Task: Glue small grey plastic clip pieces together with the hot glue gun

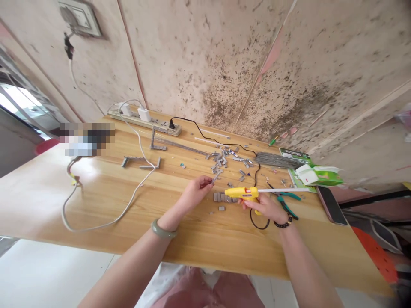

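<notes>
My right hand (261, 205) is wrapped round the grip of a yellow glue gun (239, 193), whose nozzle points left. From the back of the gun a long white glue stick (289, 190) sticks out to the right. My left hand (199, 188) pinches a small grey strip (217, 176) just left of the nozzle; the two are apart. Below the gun lies a row of small grey blocks (221, 196), partly hidden by it and my right hand. One loose grey block (221, 208) lies nearer to me. Many more grey pieces (221, 159) are scattered behind my hands.
Teal-handled pliers (289, 201), a phone (332, 205), a green-and-white packet (321, 175) and a bundle of grey wires (279, 160) lie to the right. Angled grey assemblies (141, 162) lie left beside a looping white cable (128, 209). A power strip (160, 124) runs along the wall.
</notes>
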The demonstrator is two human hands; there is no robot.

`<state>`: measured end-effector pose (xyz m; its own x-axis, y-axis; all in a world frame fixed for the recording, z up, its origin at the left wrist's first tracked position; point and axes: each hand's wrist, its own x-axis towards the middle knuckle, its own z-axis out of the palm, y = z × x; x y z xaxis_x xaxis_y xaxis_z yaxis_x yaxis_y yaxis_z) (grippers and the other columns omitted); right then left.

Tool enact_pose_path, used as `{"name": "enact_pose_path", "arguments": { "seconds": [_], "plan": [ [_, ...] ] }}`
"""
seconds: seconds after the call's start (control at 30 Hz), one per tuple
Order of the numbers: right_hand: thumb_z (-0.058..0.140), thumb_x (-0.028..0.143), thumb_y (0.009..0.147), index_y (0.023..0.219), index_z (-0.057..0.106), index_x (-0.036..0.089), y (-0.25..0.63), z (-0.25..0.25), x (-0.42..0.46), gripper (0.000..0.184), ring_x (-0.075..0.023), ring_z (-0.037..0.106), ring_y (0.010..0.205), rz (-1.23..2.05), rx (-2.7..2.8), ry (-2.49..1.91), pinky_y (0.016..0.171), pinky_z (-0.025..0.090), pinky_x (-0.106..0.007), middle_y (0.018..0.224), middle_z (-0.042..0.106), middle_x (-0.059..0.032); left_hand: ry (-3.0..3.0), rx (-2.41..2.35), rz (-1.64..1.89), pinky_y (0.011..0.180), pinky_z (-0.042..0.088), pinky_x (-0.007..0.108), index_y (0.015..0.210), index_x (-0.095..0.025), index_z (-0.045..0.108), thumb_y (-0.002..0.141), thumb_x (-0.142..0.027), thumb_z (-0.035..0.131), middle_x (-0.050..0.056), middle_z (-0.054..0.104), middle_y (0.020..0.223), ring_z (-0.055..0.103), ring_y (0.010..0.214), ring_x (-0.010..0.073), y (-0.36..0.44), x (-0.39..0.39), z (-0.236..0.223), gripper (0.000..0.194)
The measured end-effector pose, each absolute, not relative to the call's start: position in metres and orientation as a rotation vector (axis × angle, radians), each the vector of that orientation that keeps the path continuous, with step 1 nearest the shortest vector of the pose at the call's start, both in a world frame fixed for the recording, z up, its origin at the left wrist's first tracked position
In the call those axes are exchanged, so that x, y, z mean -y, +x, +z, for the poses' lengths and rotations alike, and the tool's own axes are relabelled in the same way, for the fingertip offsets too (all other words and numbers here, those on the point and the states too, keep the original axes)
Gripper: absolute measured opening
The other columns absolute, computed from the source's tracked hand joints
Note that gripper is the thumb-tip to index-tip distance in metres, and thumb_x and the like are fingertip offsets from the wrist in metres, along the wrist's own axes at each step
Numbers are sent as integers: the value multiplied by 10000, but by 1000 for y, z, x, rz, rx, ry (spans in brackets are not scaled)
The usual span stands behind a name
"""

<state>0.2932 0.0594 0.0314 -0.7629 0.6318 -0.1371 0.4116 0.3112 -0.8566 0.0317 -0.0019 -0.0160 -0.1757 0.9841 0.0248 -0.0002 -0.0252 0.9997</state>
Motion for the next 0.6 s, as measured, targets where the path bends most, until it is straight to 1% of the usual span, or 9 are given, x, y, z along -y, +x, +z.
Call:
{"name": "enact_pose_path", "arguments": {
  "seconds": [0.07,0.13,0.2,0.27,0.33,0.43,0.5,0.6],
  "plan": [
    [501,496,876,925,656,159,300,34,-56,375,-198,650,817,1357,2401,-1013,774,529,-328,885,705,-62,1122,-1311,1379,794,521,339,881,-167,639,709,-374,676,72,736,878,686,852,212,31,2,-14,272],
    [470,504,898,883,674,161,311,35,-50,399,-211,654,836,1241,2480,-1114,803,521,-347,866,711,-62,1100,-1307,1394,778,517,331,888,-161,625,706,-394,676,79,735,887,685,863,216,30,2,-12,300],
    [444,495,915,882,679,165,325,33,-42,407,-226,656,863,1099,2531,-1222,827,517,-373,912,709,-66,1081,-1314,1399,747,512,320,903,-156,613,709,-413,669,86,734,887,684,860,217,30,2,-9,327],
    [442,432,930,1020,649,168,339,29,-35,348,-244,637,965,894,2542,-1262,904,492,-405,1009,694,-79,1082,-1315,1401,727,507,314,916,-152,604,719,-427,659,94,732,890,682,860,218,31,3,-7,343],
    [440,332,930,1138,594,176,353,22,-29,302,-253,602,1059,649,2599,-1225,962,464,-428,1114,656,-101,1107,-1302,1414,739,504,316,920,-153,599,730,-431,649,101,729,914,678,876,218,33,3,-5,340],
    [442,200,876,1224,529,178,369,8,-25,360,-278,569,1118,239,2735,-1162,951,481,-459,1229,582,-141,1151,-1259,1449,792,501,328,912,-159,592,742,-421,642,107,721,970,670,922,219,35,5,-3,316],
    [435,146,839,1240,519,163,376,0,-24,410,-292,562,1128,-2,2806,-1163,948,487,-470,1256,552,-160,1174,-1228,1455,815,500,337,912,-163,588,753,-411,636,106,719,989,668,943,220,37,6,-3,298],
    [432,120,823,1297,478,139,380,-4,-22,477,-299,507,1207,-191,2878,-1160,991,460,-460,1378,447,-181,1180,-1208,1458,822,505,349,917,-166,579,754,-394,640,104,720,986,672,937,222,40,6,-4,287]
  ]
}}
